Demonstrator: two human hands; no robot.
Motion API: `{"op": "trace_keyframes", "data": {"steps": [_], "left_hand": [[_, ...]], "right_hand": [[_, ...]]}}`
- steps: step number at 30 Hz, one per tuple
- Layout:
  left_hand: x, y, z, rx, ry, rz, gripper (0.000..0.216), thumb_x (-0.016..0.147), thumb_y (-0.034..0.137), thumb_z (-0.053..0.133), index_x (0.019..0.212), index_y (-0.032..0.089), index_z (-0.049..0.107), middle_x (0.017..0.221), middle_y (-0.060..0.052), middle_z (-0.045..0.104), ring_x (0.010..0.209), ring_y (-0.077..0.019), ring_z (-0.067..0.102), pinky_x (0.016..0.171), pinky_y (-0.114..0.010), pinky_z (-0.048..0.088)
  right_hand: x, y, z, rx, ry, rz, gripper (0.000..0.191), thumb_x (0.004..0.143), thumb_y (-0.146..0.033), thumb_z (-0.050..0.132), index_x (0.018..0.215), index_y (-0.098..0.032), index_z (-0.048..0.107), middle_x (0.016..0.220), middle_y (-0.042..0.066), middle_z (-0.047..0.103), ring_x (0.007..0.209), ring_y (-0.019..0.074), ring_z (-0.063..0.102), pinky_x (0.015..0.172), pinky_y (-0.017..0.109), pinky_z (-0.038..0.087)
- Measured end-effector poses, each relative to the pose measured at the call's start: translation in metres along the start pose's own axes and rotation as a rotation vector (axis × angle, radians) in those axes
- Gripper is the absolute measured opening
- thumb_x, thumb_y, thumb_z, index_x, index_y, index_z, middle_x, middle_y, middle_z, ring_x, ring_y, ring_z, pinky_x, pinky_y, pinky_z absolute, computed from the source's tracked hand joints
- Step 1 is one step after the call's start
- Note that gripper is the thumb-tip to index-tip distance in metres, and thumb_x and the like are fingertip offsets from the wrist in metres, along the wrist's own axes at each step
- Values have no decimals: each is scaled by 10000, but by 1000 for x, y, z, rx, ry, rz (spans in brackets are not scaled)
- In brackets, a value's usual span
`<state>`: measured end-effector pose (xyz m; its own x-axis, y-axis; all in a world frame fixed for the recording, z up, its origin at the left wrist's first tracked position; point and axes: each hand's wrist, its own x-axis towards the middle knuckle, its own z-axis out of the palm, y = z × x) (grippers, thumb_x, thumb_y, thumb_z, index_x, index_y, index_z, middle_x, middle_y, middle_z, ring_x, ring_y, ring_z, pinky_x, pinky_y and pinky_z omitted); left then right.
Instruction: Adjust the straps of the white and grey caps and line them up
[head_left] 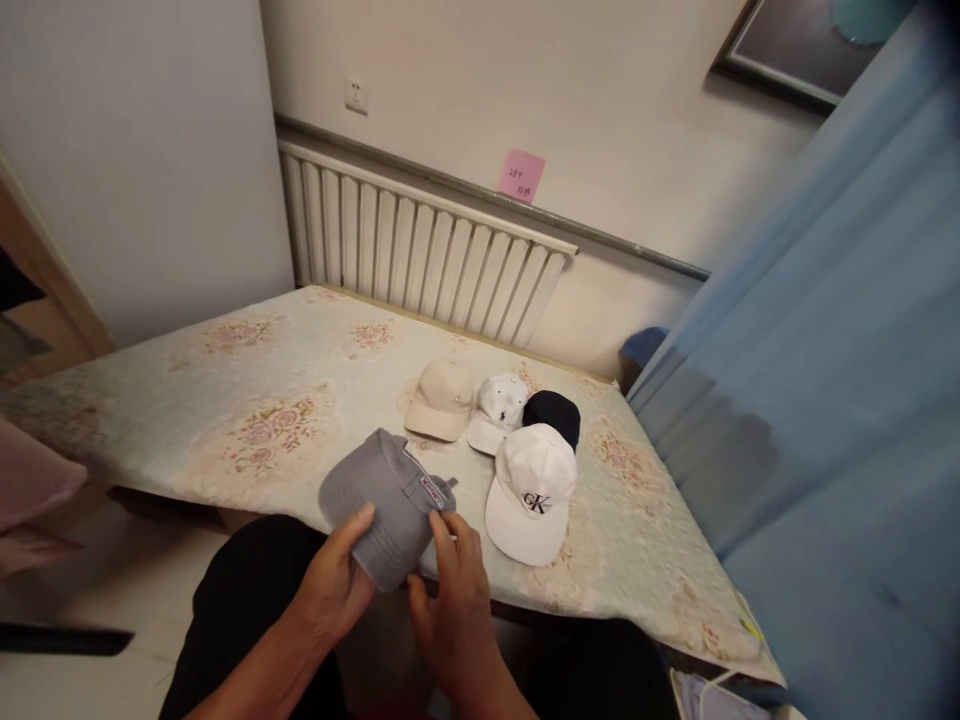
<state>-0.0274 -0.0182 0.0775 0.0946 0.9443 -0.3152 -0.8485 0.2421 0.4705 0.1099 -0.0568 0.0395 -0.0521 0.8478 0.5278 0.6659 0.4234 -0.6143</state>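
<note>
Both my hands hold a grey cap [382, 490] over the near edge of the mattress [225, 400]. My left hand [334, 585] grips its lower left side, thumb on top. My right hand [450, 590] pinches the cap's right side near the back strap with thumb and forefinger. Just to the right lies a white cap with a black logo [532, 490]. Behind it sit a beige cap [441, 400], a white cap with a small emblem [499, 410] and a dark navy cap [555, 412].
The floral mattress runs far to the left. A white radiator [420, 250] stands against the back wall, with a pink sticky note [521, 175] above it. A blue curtain [825, 400] fills the right side. My dark-clothed knees [247, 590] are below the hands.
</note>
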Motion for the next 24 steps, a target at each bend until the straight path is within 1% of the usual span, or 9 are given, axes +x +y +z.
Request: {"op": "trace_keyframes", "data": {"steps": [3, 7, 10, 13, 16, 18, 20, 22, 24], "left_hand": [[1, -4, 4, 19, -23, 13, 341, 736, 210, 652, 1067, 128, 664, 944, -100, 741, 1014, -307, 646, 976, -429, 470], [-3, -10, 11, 80, -74, 42, 337, 722, 248, 672, 1036, 125, 676, 919, -91, 742, 1007, -309, 644, 964, -419, 475], [-6, -16, 12, 180, -197, 61, 447, 721, 296, 689, 1133, 132, 631, 974, -97, 728, 1023, -311, 631, 944, -418, 481], [-6, -20, 10, 317, -315, 63, 601, 713, 364, 705, 1251, 153, 539, 1097, -120, 683, 1052, -314, 608, 920, -419, 484], [-4, -24, 11, 434, -391, 104, 717, 716, 361, 713, 1353, 228, 412, 1250, -109, 598, 1146, -288, 550, 970, -398, 442], [-2, -25, 15, 475, -485, 205, 836, 710, 358, 724, 1417, 281, 284, 1386, -95, 475, 1264, -276, 445, 1056, -404, 354], [2, -26, 18, 545, -579, 318, 930, 717, 378, 716, 1458, 283, 163, 1471, -109, 346, 1343, -287, 332, 1107, -435, 267], [11, -28, 16, 704, -593, 377, 886, 779, 389, 648, 1472, 244, 115, 1483, -143, 304, 1363, -294, 292, 1113, -464, 239], [23, -30, 7, 933, -515, 391, 734, 855, 378, 538, 1465, 204, 169, 1460, -160, 340, 1356, -278, 305, 1116, -467, 226]], "right_hand": [[1, 3, 3, 26, -31, 18, 753, 692, -77, 608, 1385, -269, 386, 1341, 124, 456, 1227, 303, 432, 1019, 524, 381], [-1, 10, 6, 87, 12, 52, 779, 680, -117, 652, 1393, -284, 386, 1383, 127, 436, 1243, 336, 438, 1006, 523, 398], [-5, 14, 7, 113, 43, 75, 747, 700, -121, 625, 1393, -269, 390, 1374, 138, 448, 1185, 338, 503, 933, 502, 462], [-6, 16, 3, 129, 76, 62, 689, 747, -174, 615, 1394, -248, 387, 1346, 153, 471, 1136, 324, 540, 900, 491, 478], [-2, 15, -3, 155, 127, 69, 593, 796, -217, 585, 1366, -229, 425, 1241, 153, 558, 1057, 296, 580, 877, 466, 482], [3, 12, -9, 207, 160, 116, 480, 827, -239, 547, 1304, -222, 498, 1137, 138, 619, 992, 275, 608, 859, 439, 486], [9, 8, -15, 274, 207, 193, 369, 846, -275, 523, 1207, -221, 576, 1065, 125, 648, 959, 265, 621, 851, 416, 486], [12, 3, -21, 349, 248, 290, 282, 847, -317, 528, 1091, -223, 634, 977, 111, 667, 920, 260, 628, 824, 392, 489], [13, 1, -25, 411, 256, 385, 220, 844, -347, 537, 977, -223, 660, 826, 87, 673, 805, 245, 635, 745, 362, 499]]}}
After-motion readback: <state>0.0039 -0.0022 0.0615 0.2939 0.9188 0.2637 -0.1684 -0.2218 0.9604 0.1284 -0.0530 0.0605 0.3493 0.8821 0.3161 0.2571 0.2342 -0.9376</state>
